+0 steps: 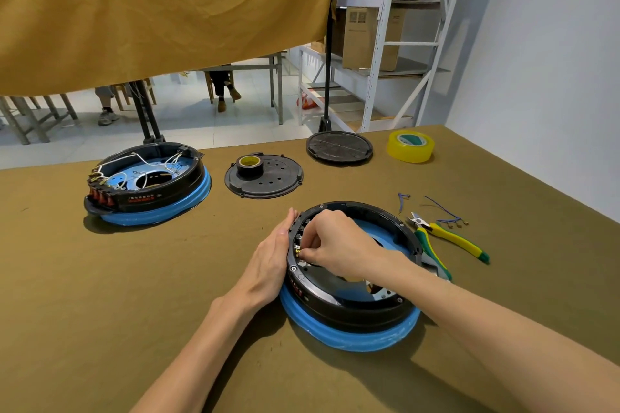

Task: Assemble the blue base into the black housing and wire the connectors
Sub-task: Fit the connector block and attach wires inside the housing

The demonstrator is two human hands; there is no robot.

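A black ring housing [352, 307] sits on a blue base [355, 334] near the table's front, the base showing below and inside the ring. My left hand [268, 261] lies flat with straight fingers against the housing's outer left wall. My right hand [332, 241] reaches inside the ring, fingers curled, pinching a small brass connector [298, 249] at the inner left wall. A second housing with blue base [147, 184], wired with white leads, stands at the back left.
Two black round covers [265, 178] [339, 147] lie at the back, one carrying a tape roll [250, 164]. A yellow tape roll [411, 146] sits far right. Yellow-green cutters [449, 238] and loose blue wires [443, 211] lie right of the housing.
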